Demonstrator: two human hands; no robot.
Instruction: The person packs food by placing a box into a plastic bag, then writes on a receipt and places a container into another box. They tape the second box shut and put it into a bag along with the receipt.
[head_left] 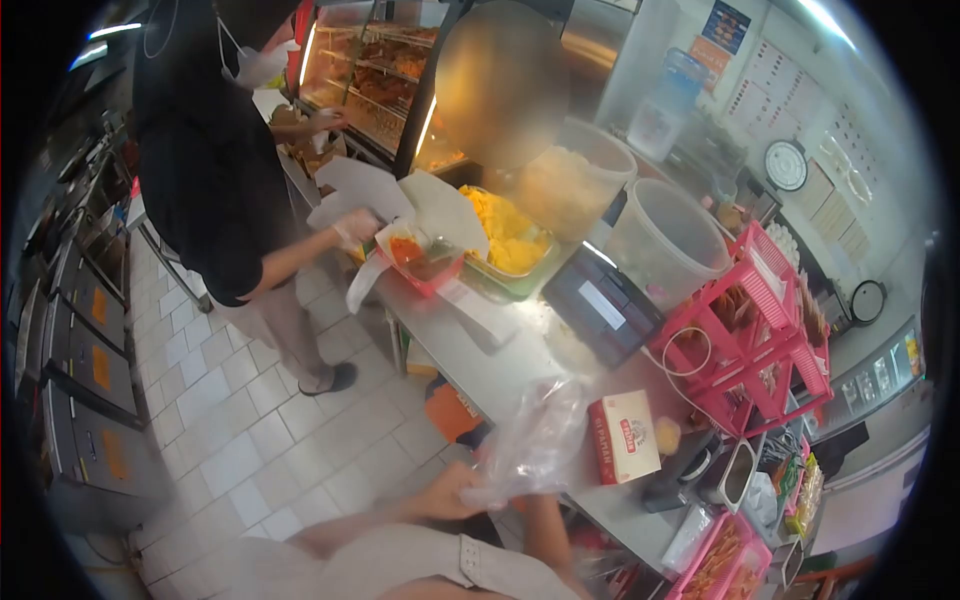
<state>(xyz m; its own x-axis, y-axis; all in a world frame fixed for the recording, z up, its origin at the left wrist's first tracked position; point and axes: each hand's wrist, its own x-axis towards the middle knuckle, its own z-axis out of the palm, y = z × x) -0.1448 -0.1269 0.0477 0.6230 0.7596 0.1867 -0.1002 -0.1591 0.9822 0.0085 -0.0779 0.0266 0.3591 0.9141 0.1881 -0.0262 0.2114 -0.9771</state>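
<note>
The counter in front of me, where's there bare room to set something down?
The counter has a bare patch between the white strip, the tablet and the bag. A smaller one lies just below the box, toward the counter's edge. It's crowded around the pink rack, and at the far end, where yellow food and tubs sit close together.

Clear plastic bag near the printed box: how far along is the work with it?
Done, it seems: the printed box looks closed on the counter. In hand: the left hand grips the clear plastic bag; the right hand is at its lower end, mostly hidden. Left: I can't tell; the box is outside the bag, whose contents are unclear.
</note>
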